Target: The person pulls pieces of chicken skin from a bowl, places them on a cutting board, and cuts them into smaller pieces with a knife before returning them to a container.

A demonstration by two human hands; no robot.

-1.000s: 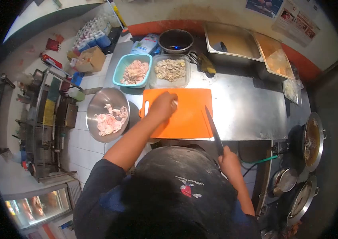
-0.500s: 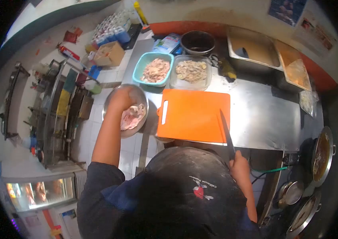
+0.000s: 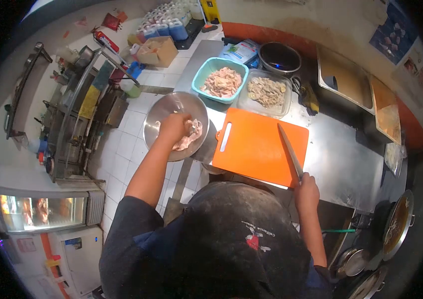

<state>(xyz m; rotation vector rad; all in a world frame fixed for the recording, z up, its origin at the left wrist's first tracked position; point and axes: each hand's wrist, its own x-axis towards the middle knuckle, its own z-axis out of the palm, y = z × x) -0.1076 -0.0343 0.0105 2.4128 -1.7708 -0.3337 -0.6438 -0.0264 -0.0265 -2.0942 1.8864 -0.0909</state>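
Note:
My left hand (image 3: 175,127) reaches down into a steel bowl (image 3: 157,108), its fingers curled on pale pink raw meat (image 3: 189,141); the fingertips are partly hidden. In my right hand (image 3: 307,191) is the handle of a long knife (image 3: 290,149). Its blade lies over the right part of an orange cutting board (image 3: 253,144), pointing away from me. The board's surface shows no food on it. Behind the board stand a teal basin (image 3: 199,79) of pink meat pieces and a clear plastic container (image 3: 257,109) of greyish pieces.
A dark round pan (image 3: 279,57) sits at the back of the steel table (image 3: 341,159). Deep steel trays (image 3: 346,94) line the wall. Large pans (image 3: 398,224) stand at the right, a metal rack (image 3: 89,94) and glass-front fridge (image 3: 42,212) at the left.
The view has shifted, so the table sits farther right and turned. My left hand has changed its pose over the meat in the bowl. The knife stays in my right hand over the board.

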